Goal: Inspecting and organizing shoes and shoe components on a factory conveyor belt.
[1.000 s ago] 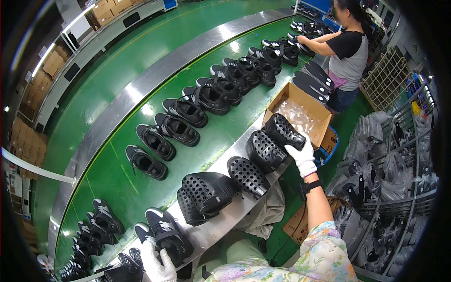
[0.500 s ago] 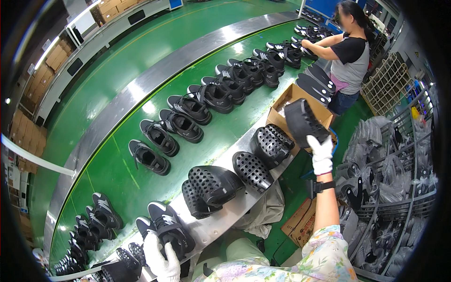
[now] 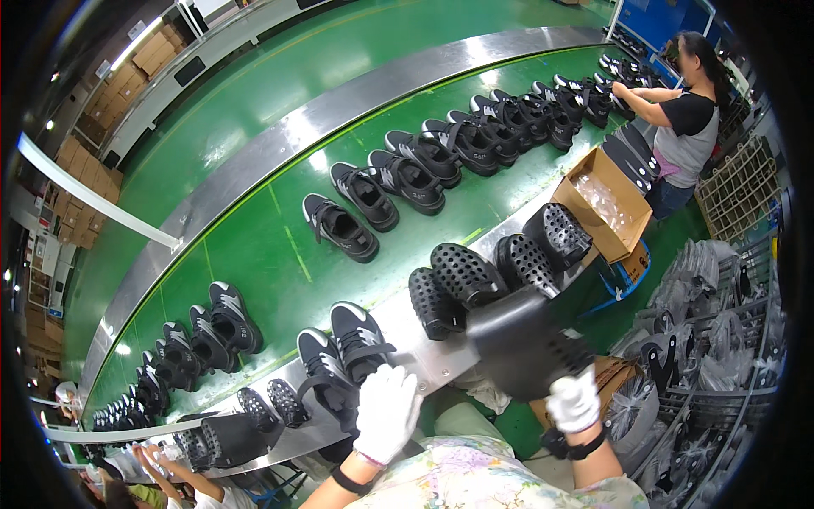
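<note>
- A green surface (image 3: pixel 271 254) bears rows of black shoes (image 3: pixel 343 229) beside a metal worktop (image 3: pixel 432 360)
- Left grip (image 3: pixel 388 411), gloved, back of the hand up, at the heel of a strapped shoe (image 3: pixel 358 335); whether it grasps cannot be told
- Perforated black form (image 3: pixel 517 339), half a second ago before the box, now lower, at the worktop's near edge
- Right grip (image 3: pixel 574 400), gloved, clasping the form's near end
- Cardboard box (image 3: pixel 615 242), open, holding clear plastic pieces (image 3: pixel 596 193)

one head-worn fisheye view, looked down and forward from the near side of the bench (image 3: pixel 445 371), left hand (image 3: pixel 387 413) and right hand (image 3: pixel 574 400) close below, its wide sweep reached the far green floor (image 3: pixel 254 93)
</note>
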Demonstrator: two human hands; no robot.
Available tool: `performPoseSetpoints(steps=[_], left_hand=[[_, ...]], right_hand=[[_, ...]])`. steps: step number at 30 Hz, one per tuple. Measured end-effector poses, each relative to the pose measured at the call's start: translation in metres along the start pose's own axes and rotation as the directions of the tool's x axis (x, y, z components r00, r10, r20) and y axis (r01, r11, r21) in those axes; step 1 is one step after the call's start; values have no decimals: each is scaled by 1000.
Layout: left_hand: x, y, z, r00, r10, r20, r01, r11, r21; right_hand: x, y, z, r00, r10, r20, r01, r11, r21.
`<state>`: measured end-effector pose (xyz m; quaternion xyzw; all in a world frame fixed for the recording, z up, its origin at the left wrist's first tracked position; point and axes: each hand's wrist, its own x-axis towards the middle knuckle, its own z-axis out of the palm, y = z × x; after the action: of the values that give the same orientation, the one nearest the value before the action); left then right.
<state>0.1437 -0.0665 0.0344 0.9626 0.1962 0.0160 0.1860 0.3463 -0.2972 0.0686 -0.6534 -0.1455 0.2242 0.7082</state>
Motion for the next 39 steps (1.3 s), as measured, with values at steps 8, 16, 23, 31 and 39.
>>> performPoseSetpoints(steps=[8, 16, 23, 31, 39], left_hand=[[17, -62, 29, 982, 168, -88, -147, 966, 211], [15, -58, 20, 967, 218, -132, -198, 969, 148], [20, -26, 25, 942, 158, -296, -214, 963, -165], [36, -7, -3, 947, -9, -320, -52, 982, -181], [80, 28, -45, 921, -132, -367, 110, 991, -81]], right_hand=[[-38, 128, 91, 994, 81, 70, -65, 977, -203], [-17, 190, 151, 980, -196, 23, 155, 694, -704], [-23, 124, 97, 970, -201, 135, 227, 562, -795], [135, 69, -101, 823, -388, -415, -85, 639, -764], [268, 110, -163, 930, -294, -220, 15, 628, -778]])
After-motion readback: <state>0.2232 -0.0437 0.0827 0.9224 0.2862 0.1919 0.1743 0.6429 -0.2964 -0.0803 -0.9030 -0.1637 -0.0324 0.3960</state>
